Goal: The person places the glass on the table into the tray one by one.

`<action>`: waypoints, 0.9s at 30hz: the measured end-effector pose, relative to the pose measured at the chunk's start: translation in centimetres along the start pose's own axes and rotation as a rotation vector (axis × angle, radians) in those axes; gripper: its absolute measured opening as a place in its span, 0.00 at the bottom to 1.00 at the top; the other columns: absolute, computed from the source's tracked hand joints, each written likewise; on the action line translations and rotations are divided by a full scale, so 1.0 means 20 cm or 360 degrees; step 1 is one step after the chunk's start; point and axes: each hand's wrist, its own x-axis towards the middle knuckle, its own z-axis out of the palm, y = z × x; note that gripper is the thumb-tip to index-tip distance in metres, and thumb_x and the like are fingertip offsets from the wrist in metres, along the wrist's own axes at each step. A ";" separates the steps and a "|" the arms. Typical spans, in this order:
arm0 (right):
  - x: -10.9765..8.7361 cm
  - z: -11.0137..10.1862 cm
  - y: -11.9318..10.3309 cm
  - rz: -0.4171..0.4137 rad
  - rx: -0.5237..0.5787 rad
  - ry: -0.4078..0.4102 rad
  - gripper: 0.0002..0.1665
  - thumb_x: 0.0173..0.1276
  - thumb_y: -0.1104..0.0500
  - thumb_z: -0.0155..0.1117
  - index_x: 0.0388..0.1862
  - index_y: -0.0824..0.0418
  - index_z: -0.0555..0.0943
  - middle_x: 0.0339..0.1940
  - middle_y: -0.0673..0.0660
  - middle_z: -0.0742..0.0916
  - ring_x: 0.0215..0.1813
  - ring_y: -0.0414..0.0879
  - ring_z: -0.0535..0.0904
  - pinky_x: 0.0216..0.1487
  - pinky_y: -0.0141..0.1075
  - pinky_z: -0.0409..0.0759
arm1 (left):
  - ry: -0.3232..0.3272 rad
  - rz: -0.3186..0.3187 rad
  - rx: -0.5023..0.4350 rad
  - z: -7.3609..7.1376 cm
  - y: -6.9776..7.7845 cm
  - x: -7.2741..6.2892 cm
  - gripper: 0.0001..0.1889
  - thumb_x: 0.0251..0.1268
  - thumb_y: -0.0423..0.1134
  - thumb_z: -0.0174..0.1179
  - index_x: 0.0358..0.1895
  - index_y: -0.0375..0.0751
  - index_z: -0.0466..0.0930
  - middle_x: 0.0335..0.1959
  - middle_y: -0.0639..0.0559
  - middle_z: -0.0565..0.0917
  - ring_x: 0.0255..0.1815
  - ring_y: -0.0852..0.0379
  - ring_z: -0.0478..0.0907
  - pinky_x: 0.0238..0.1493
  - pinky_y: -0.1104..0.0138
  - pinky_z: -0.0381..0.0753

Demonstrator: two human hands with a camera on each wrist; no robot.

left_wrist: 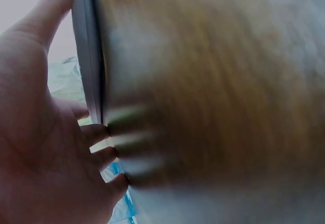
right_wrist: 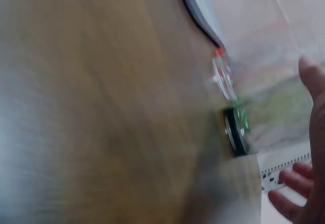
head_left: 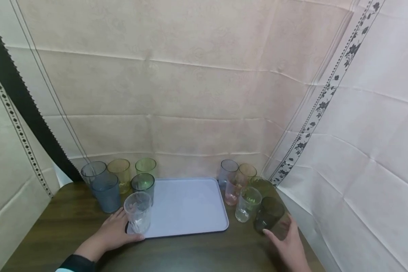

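A clear glass (head_left: 138, 213) stands at the near left corner of a pale rectangular tray (head_left: 193, 207). Beside that corner is my left hand (head_left: 113, 232), its thumb along the tray's near edge and its fingers spread past the glass. The left wrist view shows the hand (left_wrist: 56, 127) with fingertips down on the wooden table at the tray's edge. On the right, a dark smoky glass (head_left: 269, 213) has my right hand (head_left: 289, 240) next to it, thumb and fingers apart around its near side. The right wrist view has that thumb (right_wrist: 312, 76) away from the glass wall.
Left of the tray cluster two blue glasses (head_left: 107, 192), a yellow glass (head_left: 120, 175), a green glass (head_left: 145, 165) and a dark green glass (head_left: 143, 183). To its right stand blue (head_left: 227, 172), amber (head_left: 247, 172), pink (head_left: 232, 190) and clear (head_left: 247, 206) glasses. Patterned cloth (head_left: 190, 94) hangs behind.
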 end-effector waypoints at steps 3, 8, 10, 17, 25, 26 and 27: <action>0.07 0.01 0.01 -0.0037 0.0148 -0.0039 0.79 0.67 0.37 0.84 0.93 0.61 0.38 0.83 0.76 0.66 0.82 0.74 0.65 0.77 0.73 0.68 | 0.0002 0.0004 -0.0009 0.00 -0.01 0.00 0.65 0.59 0.74 0.75 0.83 0.23 0.62 0.83 0.20 0.62 0.83 0.16 0.56 0.75 0.21 0.59; 0.15 0.03 -0.03 0.0033 0.0352 -0.0048 0.81 0.67 0.35 0.83 0.94 0.57 0.34 0.87 0.75 0.62 0.85 0.74 0.60 0.80 0.70 0.66 | -0.0048 -0.0025 -0.0055 -0.01 0.00 0.00 0.65 0.60 0.75 0.74 0.84 0.25 0.61 0.84 0.20 0.61 0.83 0.15 0.54 0.76 0.20 0.57; 0.16 0.03 -0.05 0.0042 0.0407 -0.0033 0.78 0.68 0.37 0.83 0.94 0.58 0.37 0.85 0.74 0.65 0.85 0.72 0.62 0.81 0.68 0.65 | -0.0072 -0.0056 -0.0071 -0.01 0.00 0.00 0.66 0.60 0.76 0.73 0.85 0.25 0.60 0.84 0.20 0.60 0.84 0.15 0.53 0.77 0.21 0.55; 0.16 0.04 -0.06 0.0049 0.0383 -0.0024 0.68 0.69 0.37 0.82 0.90 0.65 0.52 0.77 0.70 0.75 0.81 0.68 0.68 0.82 0.72 0.61 | -0.0106 -0.0106 -0.0091 0.00 -0.01 0.02 0.67 0.58 0.77 0.74 0.85 0.25 0.60 0.84 0.21 0.60 0.84 0.16 0.52 0.78 0.21 0.51; 0.15 0.05 -0.07 0.0032 0.0392 -0.0007 0.62 0.72 0.41 0.81 0.88 0.64 0.54 0.77 0.69 0.76 0.79 0.65 0.70 0.81 0.70 0.65 | -0.0111 -0.0126 -0.0100 0.01 -0.03 0.03 0.68 0.57 0.77 0.75 0.84 0.25 0.61 0.84 0.21 0.60 0.84 0.15 0.52 0.79 0.21 0.51; 0.14 0.04 -0.07 0.0029 0.0399 -0.0001 0.61 0.72 0.42 0.81 0.88 0.64 0.55 0.76 0.68 0.77 0.79 0.65 0.71 0.81 0.68 0.66 | -0.0113 -0.0129 -0.0102 0.01 -0.03 0.03 0.68 0.57 0.77 0.75 0.84 0.25 0.61 0.84 0.21 0.59 0.84 0.15 0.52 0.79 0.21 0.50; 0.13 0.04 -0.08 0.0024 0.0395 -0.0002 0.60 0.73 0.43 0.81 0.88 0.64 0.56 0.76 0.68 0.77 0.79 0.64 0.71 0.81 0.67 0.67 | -0.0116 -0.0131 -0.0102 0.01 -0.02 0.02 0.68 0.57 0.77 0.75 0.84 0.25 0.61 0.85 0.21 0.59 0.84 0.16 0.51 0.79 0.21 0.51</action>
